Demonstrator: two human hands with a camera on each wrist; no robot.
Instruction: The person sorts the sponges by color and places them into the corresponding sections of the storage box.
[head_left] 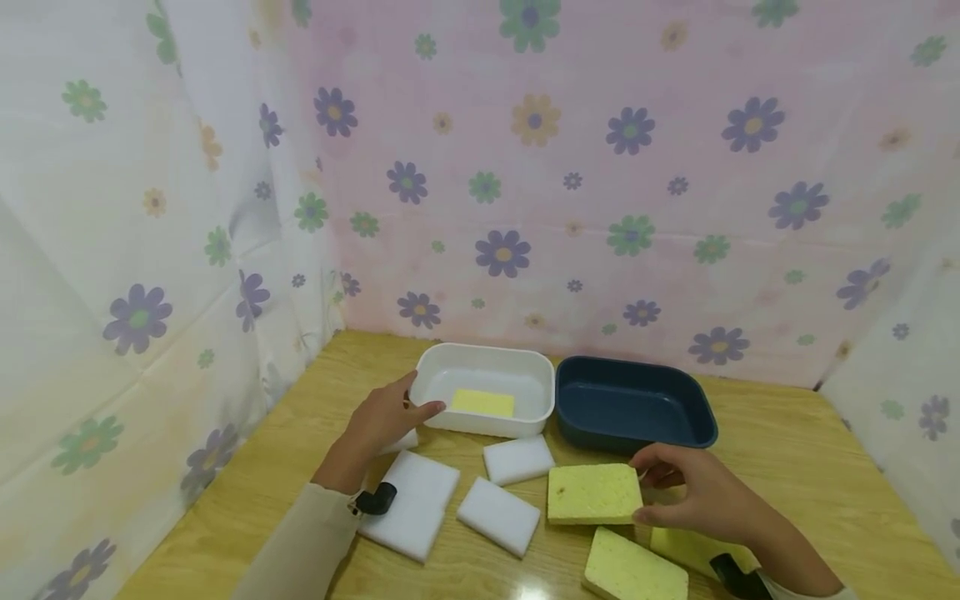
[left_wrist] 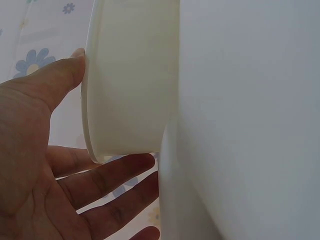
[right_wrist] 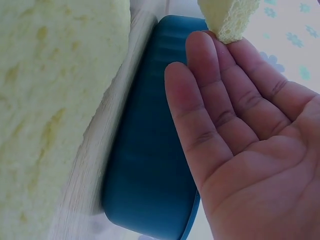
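My right hand (head_left: 693, 492) pinches the right edge of a yellow sponge (head_left: 595, 493), just in front of the dark blue bin (head_left: 637, 444). In the right wrist view, the fingertips (right_wrist: 201, 47) meet a corner of the held sponge (right_wrist: 230, 20). My left hand (head_left: 382, 418) rests at the left end of a white bin (head_left: 480, 427). Its thumb touches the rim, and the other fingers stretch loosely along the outside, as the left wrist view shows. Inside the white bin lies a flat yellow piece (head_left: 483, 403).
Several white foam blocks lie near the left hand, among them a large one (head_left: 411, 504) and two smaller ones (head_left: 498, 515) (head_left: 519, 460). More yellow sponges (head_left: 636, 567) (head_left: 697, 546) lie below the right hand. Floral cloth (head_left: 570, 208) hangs behind the wooden table (head_left: 810, 467).
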